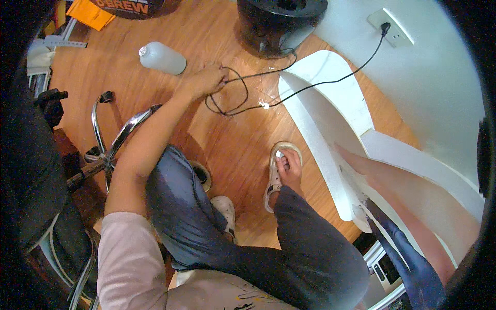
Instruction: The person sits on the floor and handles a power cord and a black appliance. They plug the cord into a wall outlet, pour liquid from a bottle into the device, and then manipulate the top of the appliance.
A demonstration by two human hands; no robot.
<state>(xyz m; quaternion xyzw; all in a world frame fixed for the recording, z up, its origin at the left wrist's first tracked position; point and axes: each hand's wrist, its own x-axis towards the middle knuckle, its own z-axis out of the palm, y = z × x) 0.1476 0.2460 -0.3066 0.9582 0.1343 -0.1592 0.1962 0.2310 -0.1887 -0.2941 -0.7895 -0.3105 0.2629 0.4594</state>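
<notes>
My left hand (211,79) reaches far out over the wooden floor, its fingers closed on a thin black power cord (247,93). A loop of the cord lies just right of that hand. From there one stretch leads to a glossy black round appliance (279,26), another to the wall socket (391,28). Beside the left hand, a translucent white bottle (163,58) lies on its side. My right hand (289,163) is low over my right clog (272,178), fingers curled. Something small and white shows at its fingertips, too little to name.
Shiny wet-looking spots (264,105) mark the floor near the cord. A large curved white panel (323,139) stands along the right. Chrome chair legs (126,129) are at the left, and an orange packet (92,14) lies at the far left.
</notes>
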